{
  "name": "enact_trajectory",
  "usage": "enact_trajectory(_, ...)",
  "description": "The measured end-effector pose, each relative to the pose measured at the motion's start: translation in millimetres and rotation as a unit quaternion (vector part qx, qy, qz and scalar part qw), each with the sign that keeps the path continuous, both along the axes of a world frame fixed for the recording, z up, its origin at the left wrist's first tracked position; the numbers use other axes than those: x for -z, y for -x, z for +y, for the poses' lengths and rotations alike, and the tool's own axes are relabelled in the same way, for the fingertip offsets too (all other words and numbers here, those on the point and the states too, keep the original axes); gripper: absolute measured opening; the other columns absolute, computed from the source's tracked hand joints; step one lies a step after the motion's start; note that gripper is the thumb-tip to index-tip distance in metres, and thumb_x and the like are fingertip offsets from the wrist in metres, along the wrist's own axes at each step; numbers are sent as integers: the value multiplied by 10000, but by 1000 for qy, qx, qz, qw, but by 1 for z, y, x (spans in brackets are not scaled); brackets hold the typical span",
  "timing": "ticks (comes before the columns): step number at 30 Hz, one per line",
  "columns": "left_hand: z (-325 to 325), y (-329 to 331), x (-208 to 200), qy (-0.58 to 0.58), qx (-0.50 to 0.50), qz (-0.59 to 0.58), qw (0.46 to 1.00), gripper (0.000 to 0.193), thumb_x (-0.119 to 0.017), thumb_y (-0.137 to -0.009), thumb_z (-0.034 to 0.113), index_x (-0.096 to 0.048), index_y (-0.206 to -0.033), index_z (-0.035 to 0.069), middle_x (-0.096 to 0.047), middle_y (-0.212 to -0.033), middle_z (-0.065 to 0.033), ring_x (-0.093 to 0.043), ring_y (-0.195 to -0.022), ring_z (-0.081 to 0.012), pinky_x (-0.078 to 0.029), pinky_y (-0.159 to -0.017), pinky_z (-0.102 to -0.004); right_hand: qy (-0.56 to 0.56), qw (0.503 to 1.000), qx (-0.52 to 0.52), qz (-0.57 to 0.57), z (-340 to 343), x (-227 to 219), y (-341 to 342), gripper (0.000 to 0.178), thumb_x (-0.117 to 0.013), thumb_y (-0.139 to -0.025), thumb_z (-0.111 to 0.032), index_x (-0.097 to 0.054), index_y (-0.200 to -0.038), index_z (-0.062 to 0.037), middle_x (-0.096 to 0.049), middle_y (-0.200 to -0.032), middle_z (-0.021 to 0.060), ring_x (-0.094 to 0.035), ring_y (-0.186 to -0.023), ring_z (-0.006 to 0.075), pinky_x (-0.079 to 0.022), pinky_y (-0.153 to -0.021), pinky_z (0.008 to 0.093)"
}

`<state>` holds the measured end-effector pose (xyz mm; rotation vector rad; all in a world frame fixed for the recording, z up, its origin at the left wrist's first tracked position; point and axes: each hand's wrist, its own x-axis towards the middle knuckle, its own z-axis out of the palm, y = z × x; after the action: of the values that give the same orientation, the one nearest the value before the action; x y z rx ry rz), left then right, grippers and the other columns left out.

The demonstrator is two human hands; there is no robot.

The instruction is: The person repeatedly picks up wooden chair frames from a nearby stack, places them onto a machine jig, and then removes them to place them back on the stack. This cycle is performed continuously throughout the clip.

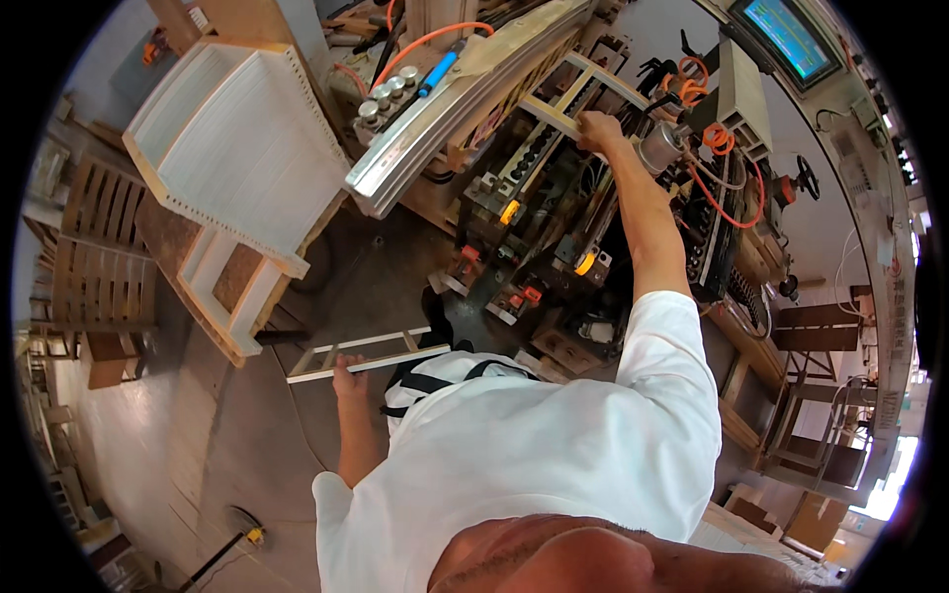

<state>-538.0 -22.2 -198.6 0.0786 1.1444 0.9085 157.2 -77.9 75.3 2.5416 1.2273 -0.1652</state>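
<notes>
- Frame (410, 356), near: a pale ladder shape held out to the body's left in the left hand (351, 380), its longer part running right of the grip to beside the clothing (447, 373). Gripped left of its middle, it could tip at the free end and catch the cloth.
- Left hand, pose: fingers closed about the near rail; the left arm (361, 447) comes from the side, bent at the elbow.
- Right arm (645, 222), farther: extended well ahead over the machine (539, 229), with the motor (658, 148) just right of the wrist and an orange hose (753, 219) beyond. Should any part move during this reach, the skin could be struck; drifting right might snag the hose.
- Right hand (597, 132), pose: curled at the near rail of a second frame (547, 115); its fingertips are hidden, so whether it pinches or merely presses cannot be told.
- Second frame, farthest: on the machine, left of and beyond the right hand. Force at one corner alone could skew it.
</notes>
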Motion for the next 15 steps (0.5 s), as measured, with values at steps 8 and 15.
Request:
enact_trajectory(8,-17,105,-67,-78,-94,-33,992,82,-534,-911,114,-519,-864,50,-518,-805,-59,-546,-822,-259,-472,-869,-479,-68,998,-10,12,13,-5,18,567,-777,-647,-430,-631,-1025,-33,-612,-1137,184,-574,-1068,352,-476,-868,440)
enact_trajectory(15,16,218,-206,-255,-29,15,966,220,-598,-885,113,-552,-1051,-24,-541,-886,-81,-561,-862,-232,-485,-905,-470,-388,918,79,-6,-1,-1,51,525,-609,-870,-418,-535,-1263,-77,-607,-1171,148,-579,-1047,348,-469,-877,469)
